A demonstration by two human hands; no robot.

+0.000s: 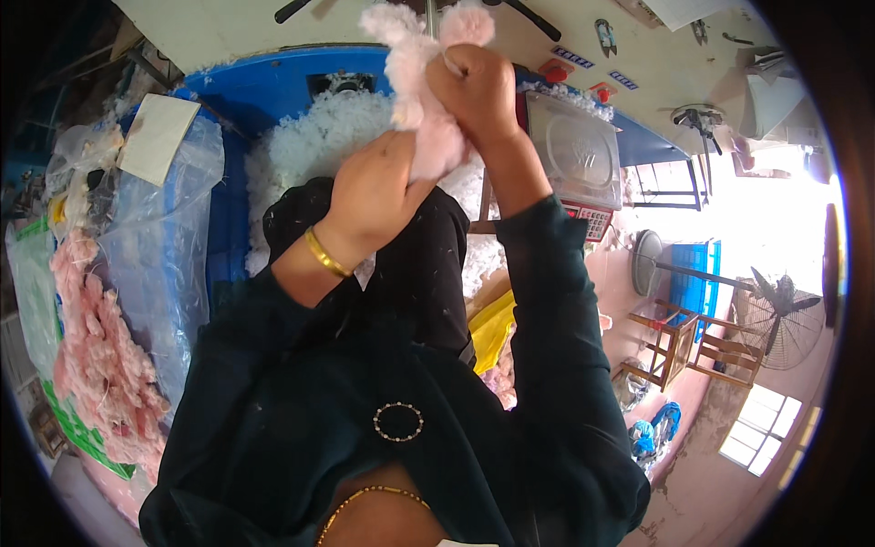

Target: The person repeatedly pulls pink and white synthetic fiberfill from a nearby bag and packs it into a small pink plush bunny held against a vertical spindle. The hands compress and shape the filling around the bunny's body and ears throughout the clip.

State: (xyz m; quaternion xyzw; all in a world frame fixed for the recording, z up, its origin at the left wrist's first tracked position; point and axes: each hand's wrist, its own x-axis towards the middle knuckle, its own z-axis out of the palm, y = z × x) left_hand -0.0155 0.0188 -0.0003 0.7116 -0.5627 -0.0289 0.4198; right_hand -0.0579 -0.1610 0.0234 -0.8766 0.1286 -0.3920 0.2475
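A fluffy pale pink plush piece (412, 80) is up at the top middle, in front of a slim metal rod (432, 16) on the cream machine. My left hand (372, 190), with a gold bangle at the wrist, closes round its lower end. Higher up and to the right, my right hand (474, 89) is clenched in a fist on the same piece. The palms and most fingertips are hidden. Whether the rod reaches inside the plush cannot be made out.
White fibre stuffing (310, 146) lies heaped beyond my knees. Left stand clear plastic bags (159, 246) and a pile of pink plush pieces (105, 351). To the right are a scale (588, 219), red buttons (554, 71) and snips (606, 36); farther off, a wooden stool (663, 342) and a fan (775, 319).
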